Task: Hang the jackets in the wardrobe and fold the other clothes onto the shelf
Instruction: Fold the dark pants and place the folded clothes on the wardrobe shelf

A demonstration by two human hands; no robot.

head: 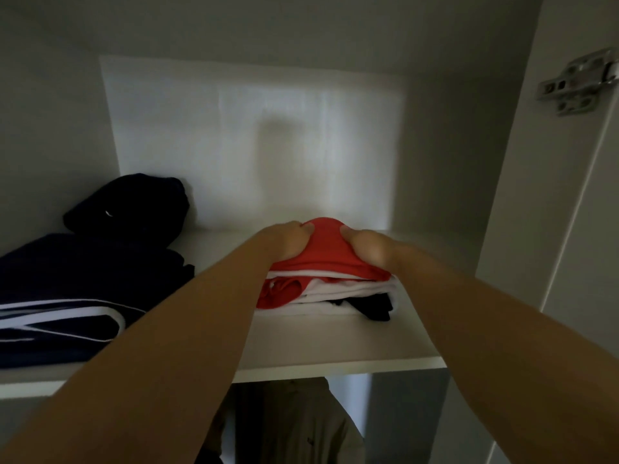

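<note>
Clamped on the red top (325,249) from either side with left hand (289,241) and right hand (366,247), mid-shelf (335,339) atop a loose pile (348,293): liable to drag those layers toward the shelf's front edge if let go unevenly.

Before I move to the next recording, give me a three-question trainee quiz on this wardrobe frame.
1. True or false: the left hand and the right hand both hold the red garment.
2. Multiple choice: on the shelf, the navy striped clothing lies A) left of the red garment, B) right of it, C) on top of it.
3. Short answer: what is the metal fitting at the upper right?

Key: 1 true; 2 A; 3 a hinge.
</note>
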